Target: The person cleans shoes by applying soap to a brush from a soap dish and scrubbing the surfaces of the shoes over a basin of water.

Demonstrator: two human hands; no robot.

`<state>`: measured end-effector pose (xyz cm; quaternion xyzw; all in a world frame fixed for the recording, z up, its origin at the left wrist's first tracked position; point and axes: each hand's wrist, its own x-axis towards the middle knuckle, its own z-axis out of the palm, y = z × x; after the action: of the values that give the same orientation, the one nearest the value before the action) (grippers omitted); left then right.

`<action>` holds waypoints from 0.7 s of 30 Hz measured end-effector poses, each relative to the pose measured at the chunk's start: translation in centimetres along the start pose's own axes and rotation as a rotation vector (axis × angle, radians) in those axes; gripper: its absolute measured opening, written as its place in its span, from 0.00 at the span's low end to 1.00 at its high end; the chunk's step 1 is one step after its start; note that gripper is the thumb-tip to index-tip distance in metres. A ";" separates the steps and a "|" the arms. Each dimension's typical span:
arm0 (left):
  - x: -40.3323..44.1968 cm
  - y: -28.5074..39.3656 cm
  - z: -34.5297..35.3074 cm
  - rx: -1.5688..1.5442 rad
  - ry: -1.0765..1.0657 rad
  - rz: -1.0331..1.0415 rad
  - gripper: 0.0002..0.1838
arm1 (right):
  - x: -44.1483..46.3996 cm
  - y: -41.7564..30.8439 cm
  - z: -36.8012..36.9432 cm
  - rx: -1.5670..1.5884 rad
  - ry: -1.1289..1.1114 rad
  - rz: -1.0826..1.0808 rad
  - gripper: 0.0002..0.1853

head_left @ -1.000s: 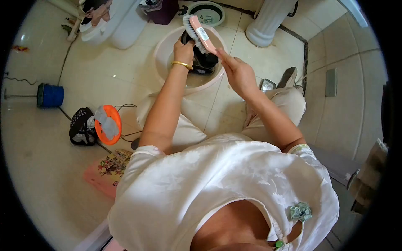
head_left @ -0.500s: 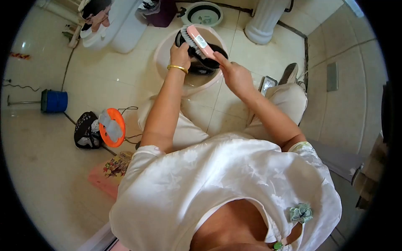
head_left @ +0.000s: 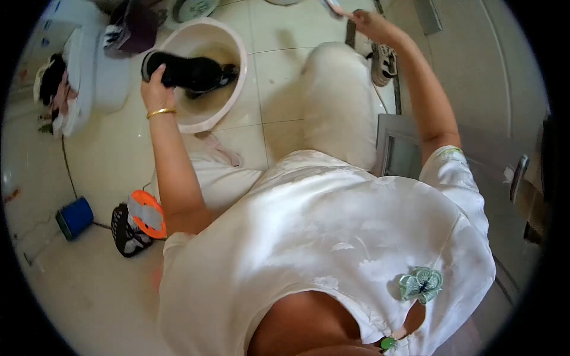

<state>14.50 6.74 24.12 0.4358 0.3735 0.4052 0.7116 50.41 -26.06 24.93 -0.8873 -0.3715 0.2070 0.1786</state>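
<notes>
My left hand [head_left: 156, 94], with a gold bangle at the wrist, grips one end of a black shoe [head_left: 193, 72] above a pale pink basin [head_left: 237, 89]. Murky water [head_left: 205, 110] and another dark item lie in the basin under the shoe. Far off to the right, at the top edge, my right hand [head_left: 369, 26] is closed on the brush [head_left: 332, 7], of which only a part shows in view.
Behind the basin are a green and white basin [head_left: 193, 10] and a purple bin [head_left: 133, 29]. A white tub with clothes [head_left: 64, 98] stands left. A blue bucket [head_left: 75, 218], an orange-rimmed item [head_left: 147, 213] and a patterned bag [head_left: 127, 232] are lower left. A sneaker [head_left: 384, 64] is right.
The brush in my right hand has left the shoe and moved far right to the top edge. My left hand still holds the shoe. The whole view has turned, shifting the basin left.
</notes>
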 end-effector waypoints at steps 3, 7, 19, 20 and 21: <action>0.6 -0.6 0.5 0.065 0.029 -0.055 0.19 | -1.4 7.2 4.4 0.000 -0.218 0.223 0.16; 1.5 -0.3 -0.5 0.089 0.055 -0.133 0.21 | -4.9 11.4 11.4 -0.089 -0.222 0.226 0.15; 2.5 -1.1 -1.6 0.199 0.111 -0.148 0.17 | -3.1 7.8 17.2 -0.065 -0.400 0.434 0.20; 2.7 -1.3 -2.0 0.194 0.108 -0.149 0.16 | -2.2 9.4 18.3 -0.047 -0.418 0.358 0.26; 2.8 -1.4 -2.3 0.189 0.104 -0.150 0.16 | -1.8 9.9 17.6 0.036 -0.462 0.447 0.29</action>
<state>13.90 9.54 21.54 0.4500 0.4780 0.3360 0.6754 46.25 -31.08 5.75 -0.8732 -0.1942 0.4436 0.0554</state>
